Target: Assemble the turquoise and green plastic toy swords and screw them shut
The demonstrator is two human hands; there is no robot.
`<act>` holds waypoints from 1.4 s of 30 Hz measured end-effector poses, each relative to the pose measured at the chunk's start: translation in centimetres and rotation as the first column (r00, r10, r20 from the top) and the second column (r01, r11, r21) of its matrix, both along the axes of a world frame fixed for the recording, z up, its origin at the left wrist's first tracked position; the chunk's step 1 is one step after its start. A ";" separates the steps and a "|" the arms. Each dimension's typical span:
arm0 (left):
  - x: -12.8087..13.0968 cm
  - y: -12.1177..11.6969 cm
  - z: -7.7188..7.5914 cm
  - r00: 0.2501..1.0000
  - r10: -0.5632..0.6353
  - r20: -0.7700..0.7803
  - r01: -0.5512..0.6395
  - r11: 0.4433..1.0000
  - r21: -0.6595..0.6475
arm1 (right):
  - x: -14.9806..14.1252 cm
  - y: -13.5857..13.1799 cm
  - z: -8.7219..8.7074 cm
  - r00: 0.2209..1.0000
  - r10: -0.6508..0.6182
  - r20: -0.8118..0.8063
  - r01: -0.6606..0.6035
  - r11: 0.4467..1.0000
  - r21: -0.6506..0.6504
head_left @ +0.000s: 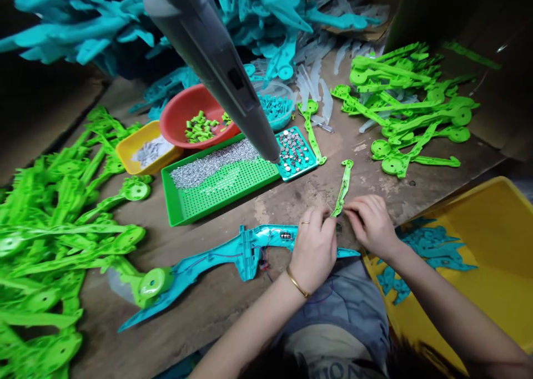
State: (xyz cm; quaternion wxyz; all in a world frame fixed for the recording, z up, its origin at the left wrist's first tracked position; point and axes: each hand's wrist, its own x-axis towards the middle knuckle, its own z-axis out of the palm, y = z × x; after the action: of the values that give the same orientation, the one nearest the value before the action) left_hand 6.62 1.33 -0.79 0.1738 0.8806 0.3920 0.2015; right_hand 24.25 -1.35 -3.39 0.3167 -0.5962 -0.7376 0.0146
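Note:
My left hand (314,246), with a ring and a bracelet, is closed, its fingertips at the lower end of a slim green plastic piece (343,187). Close by on the right, my right hand (375,223) has its thumb and fingers pinched together near the same end; what they hold, if anything, is too small to make out. Under my left hand lies a long blue plastic bow-shaped shell (208,257) with thin wires and a small metal spring part (285,235). A green part with a round disc (156,282) rests against the shell's left end.
A grey electric screwdriver (225,74) hangs above a green tray of screws (220,198). Beside it are a blue tray of button cells (293,154), a red bowl (175,118) and a yellow dish (137,143). Green parts (41,246) pile up left; a yellow bin (491,246) stands right.

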 end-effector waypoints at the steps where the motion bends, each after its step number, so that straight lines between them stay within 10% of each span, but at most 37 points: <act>1: 0.0 0.1 -0.1 0.999 -0.016 0.028 0.016 1.000 -0.013 | 0.0 0.0 0.0 1.000 -0.004 0.008 0.004 1.000 -0.012; 10: -0.6 0.3 -1.2 0.993 -0.097 0.064 0.096 0.995 0.020 | -0.9 0.4 0.3 0.997 -0.067 0.035 0.071 0.987 -0.145; 18: 1.1 0.3 0.0 0.977 -0.051 -0.205 0.050 0.999 -0.009 | -1.3 0.2 0.6 0.986 -0.108 0.130 0.125 0.984 -0.125; 42: -0.4 0.6 -1.0 0.996 -0.089 -0.012 0.090 0.991 0.095 | -2.4 -0.7 2.4 0.917 0.088 0.389 0.006 0.972 -0.236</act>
State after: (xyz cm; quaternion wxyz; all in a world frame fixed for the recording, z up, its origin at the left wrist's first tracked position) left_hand 6.20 1.95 -1.79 0.1387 0.9053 0.3428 0.2088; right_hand 21.83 -2.06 -0.98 0.0884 -0.6040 -0.7920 -0.0136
